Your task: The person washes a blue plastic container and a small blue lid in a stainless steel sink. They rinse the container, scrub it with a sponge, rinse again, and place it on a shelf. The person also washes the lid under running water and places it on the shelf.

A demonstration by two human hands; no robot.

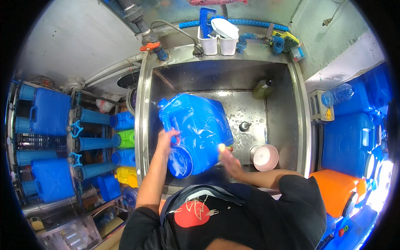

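A large blue plastic water jug (202, 125) lies tilted over the left side of the steel sink (250, 108), its surface wet with whitish foam streaks. Its round blue cap (180, 161) points toward me. My left hand (166, 139) is closed around the jug's handle. Against the jug's right side is my right hand (231, 162), blurred by motion. A small bit of yellow shows at its fingertips, with green and red specks beside it; what it is I cannot make out. Right of that hand, a pinkish-white tub (265, 157) with white contents stands in the sink.
A greenish bottle (262, 89) stands in the sink's far right corner, beyond the drain fitting (244, 126). White containers (218, 43) and a yellow-green sponge (290, 40) sit on the back ledge. Blue jugs (348, 139) and an orange jug (337, 189) crowd the right; racked jugs (50, 111) line the left.
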